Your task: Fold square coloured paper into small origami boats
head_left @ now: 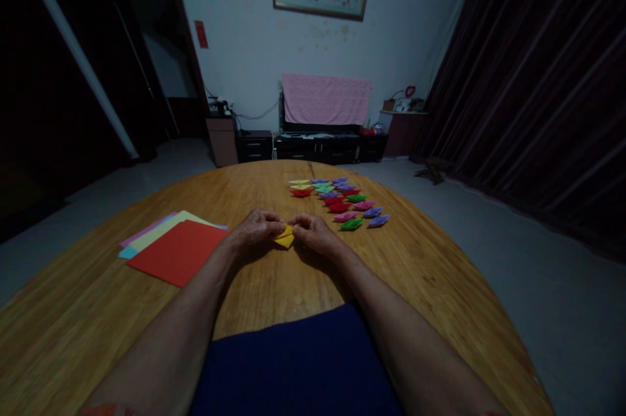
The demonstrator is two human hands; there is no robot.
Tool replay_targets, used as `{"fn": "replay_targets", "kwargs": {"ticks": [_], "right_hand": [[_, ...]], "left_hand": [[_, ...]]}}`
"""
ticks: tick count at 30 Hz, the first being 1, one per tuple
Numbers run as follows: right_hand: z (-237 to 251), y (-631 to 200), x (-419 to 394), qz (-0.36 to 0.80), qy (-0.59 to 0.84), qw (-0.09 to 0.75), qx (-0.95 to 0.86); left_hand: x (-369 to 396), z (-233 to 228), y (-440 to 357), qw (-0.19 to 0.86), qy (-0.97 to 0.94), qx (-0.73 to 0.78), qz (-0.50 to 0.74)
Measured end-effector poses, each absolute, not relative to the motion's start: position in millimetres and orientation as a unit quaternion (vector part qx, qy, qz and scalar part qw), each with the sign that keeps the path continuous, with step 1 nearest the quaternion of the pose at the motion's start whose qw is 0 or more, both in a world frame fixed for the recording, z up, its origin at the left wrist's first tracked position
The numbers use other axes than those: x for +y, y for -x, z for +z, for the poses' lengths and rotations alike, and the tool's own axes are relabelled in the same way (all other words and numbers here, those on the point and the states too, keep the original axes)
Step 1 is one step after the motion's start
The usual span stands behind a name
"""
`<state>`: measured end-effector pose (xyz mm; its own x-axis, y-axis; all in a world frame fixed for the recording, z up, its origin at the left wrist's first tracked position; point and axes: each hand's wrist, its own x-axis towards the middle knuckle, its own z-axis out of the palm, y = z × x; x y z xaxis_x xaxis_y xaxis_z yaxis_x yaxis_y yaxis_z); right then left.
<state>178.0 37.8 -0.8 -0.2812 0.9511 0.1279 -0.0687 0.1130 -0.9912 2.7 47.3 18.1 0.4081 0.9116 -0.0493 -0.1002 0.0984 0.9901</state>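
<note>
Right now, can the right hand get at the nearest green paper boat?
Probably yes: nothing visible stands between the right hand and that green boat. But that hand's pinching the yellow paper together with the left hand, so it would likely need to let go first.

**One camera, worn high, looking forward and down**

I'd place the only view at the wearer's head, above and behind the bare fingers (267,216), tipped down and facing past them. It sits near: bare forearms (183,325) enter below the fingers. The round brown wooden table (254,188) spreads around them; the flat white wall (239,38) stands well beyond.
</note>
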Motion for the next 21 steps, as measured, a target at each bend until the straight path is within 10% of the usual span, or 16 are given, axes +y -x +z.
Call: {"fn": "replay_targets", "kwargs": {"ticks": [21], "right_hand": [[7.8, -177.4, 33.4, 0.575, 0.395, 0.424, -0.578]], "left_hand": [[44.0, 23.5, -10.7, 0.642, -0.525, 0.390, 0.400]]}}
